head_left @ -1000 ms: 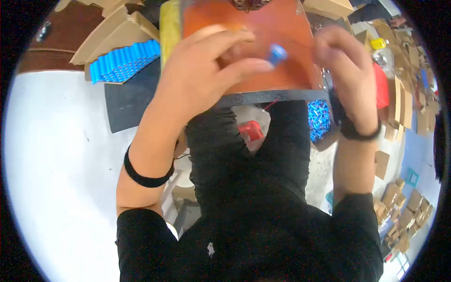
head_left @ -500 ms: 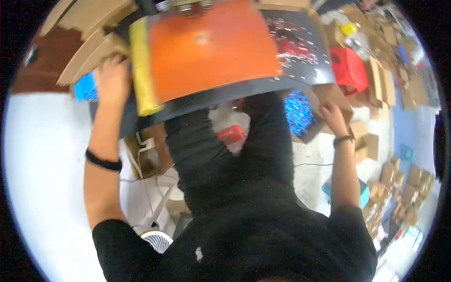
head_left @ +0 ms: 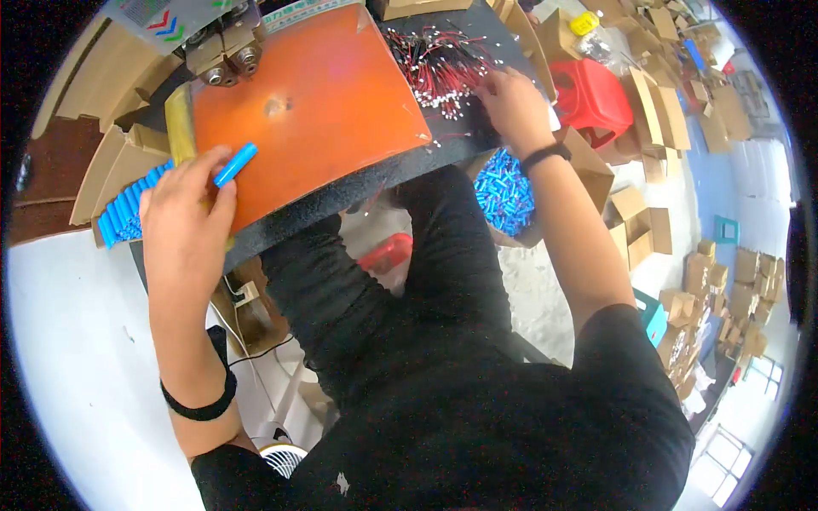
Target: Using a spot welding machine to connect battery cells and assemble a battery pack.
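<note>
Between the thumb and fingers of my left hand (head_left: 189, 194) is a blue cylindrical battery cell (head_left: 236, 165), tilted over the left part of an orange mat (head_left: 315, 119). Beside that hand, more blue cells (head_left: 128, 209) stand packed in a cardboard box. My right hand (head_left: 516, 106) reaches to the right edge of a heap of red and black wire leads (head_left: 439, 72) with white ends. Its fingertips are bent together against the heap; what they pinch is hidden. A yellow roll-like strip (head_left: 180, 123) lies along the mat's left edge.
A machine head (head_left: 226, 55) with metal ends overhangs the mat's far left. Below the dark table's edge (head_left: 341, 200), a box of blue cells (head_left: 504, 194) stands by my right forearm. A red stool (head_left: 588, 98) and cardboard boxes (head_left: 639, 226) are at the right.
My left hand has come from the box of cells to the mat with a battery cell. My right hand has moved from the box below the table up to the wire leads.
</note>
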`<state>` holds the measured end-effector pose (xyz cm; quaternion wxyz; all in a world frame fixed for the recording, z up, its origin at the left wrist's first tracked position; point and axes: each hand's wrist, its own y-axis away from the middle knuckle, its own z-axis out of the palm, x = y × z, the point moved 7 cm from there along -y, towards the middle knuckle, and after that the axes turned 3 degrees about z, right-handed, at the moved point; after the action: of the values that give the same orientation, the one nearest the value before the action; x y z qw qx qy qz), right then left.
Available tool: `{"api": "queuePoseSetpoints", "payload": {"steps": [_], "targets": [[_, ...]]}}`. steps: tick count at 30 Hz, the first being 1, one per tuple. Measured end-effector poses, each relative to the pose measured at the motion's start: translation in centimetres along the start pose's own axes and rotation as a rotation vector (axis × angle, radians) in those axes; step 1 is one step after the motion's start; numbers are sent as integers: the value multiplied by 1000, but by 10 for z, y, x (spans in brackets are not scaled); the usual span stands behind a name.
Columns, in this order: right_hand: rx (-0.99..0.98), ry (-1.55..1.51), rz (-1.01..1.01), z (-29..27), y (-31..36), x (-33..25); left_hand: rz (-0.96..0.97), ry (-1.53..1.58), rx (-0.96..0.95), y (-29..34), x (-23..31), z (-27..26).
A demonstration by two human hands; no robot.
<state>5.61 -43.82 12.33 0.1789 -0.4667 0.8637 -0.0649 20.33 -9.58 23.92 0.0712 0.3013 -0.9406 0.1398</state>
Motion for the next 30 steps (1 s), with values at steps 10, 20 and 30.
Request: {"api": "queuePoseSetpoints", "payload": {"steps": [10, 20, 30], "targets": [[132, -187, 49, -73, -19, -16, 22, 95, 94, -21, 5, 7], [61, -996, -86, -91, 23, -105, -246, 911, 274, -31, -11, 53], [179, -1198, -48, -58, 34, -131, -272, 867, 243, -35, -13, 50]]}}
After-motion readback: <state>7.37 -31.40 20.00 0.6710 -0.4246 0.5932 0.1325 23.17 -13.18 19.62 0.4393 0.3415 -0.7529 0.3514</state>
